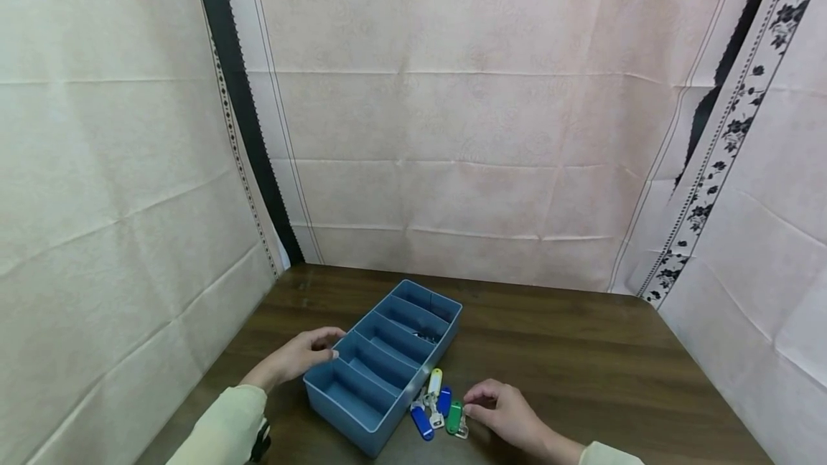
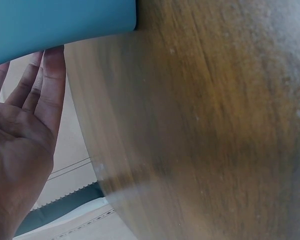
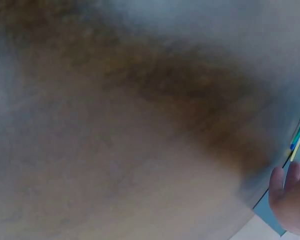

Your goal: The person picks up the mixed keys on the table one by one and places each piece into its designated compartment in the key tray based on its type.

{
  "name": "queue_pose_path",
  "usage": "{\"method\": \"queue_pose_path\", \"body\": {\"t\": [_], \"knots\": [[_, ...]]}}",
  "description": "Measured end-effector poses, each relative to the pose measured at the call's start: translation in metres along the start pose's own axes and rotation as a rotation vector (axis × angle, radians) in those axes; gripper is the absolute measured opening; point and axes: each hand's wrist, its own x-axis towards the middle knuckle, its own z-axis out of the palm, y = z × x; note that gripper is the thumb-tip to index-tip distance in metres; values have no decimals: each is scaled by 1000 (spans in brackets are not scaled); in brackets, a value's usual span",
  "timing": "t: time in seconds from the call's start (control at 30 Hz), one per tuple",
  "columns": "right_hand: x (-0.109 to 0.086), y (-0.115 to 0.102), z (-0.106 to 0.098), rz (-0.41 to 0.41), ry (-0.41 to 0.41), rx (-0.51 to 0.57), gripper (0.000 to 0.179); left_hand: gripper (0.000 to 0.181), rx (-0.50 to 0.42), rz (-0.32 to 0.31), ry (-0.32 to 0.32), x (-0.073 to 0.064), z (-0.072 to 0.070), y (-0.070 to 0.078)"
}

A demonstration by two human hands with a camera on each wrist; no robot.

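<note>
A blue box (image 1: 375, 443) with several compartments stands at an angle on the wooden table. My left hand (image 1: 301, 357) rests at its left rim, thumb and forefinger at the edge. In the left wrist view, the fingers of this hand (image 2: 27, 115) reach out fairly straight, their tips hidden behind the box wall (image 2: 65, 22). Close to the box's right side lie key tags: a green one (image 1: 454, 417), a yellow one (image 1: 436, 381) and blue ones (image 1: 422, 423). My right hand (image 1: 507, 413) has its thumb and forefinger tips right at the green tag, with a small gap between them.
Small dark metal items (image 1: 426, 336) lie in a compartment toward the box's far end. The table (image 1: 568, 350) extends to the right of the box. Pale cloth curtains (image 1: 452, 128) stand behind and on both sides of the table.
</note>
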Motion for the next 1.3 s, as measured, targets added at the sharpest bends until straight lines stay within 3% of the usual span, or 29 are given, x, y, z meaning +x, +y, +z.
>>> {"method": "queue_pose_path", "body": {"t": [0.37,0.57,1.3], "knots": [[-2,6,7,-30,-100,-129,14,38,6,-5,10,-2,0,3],[-1,7,11,-38,-129,-118,14,38,7,-10,11,-2,0,2],[0,9,18,-92,-123,-195,7,39,1,6,-4,-1,0,1]]}}
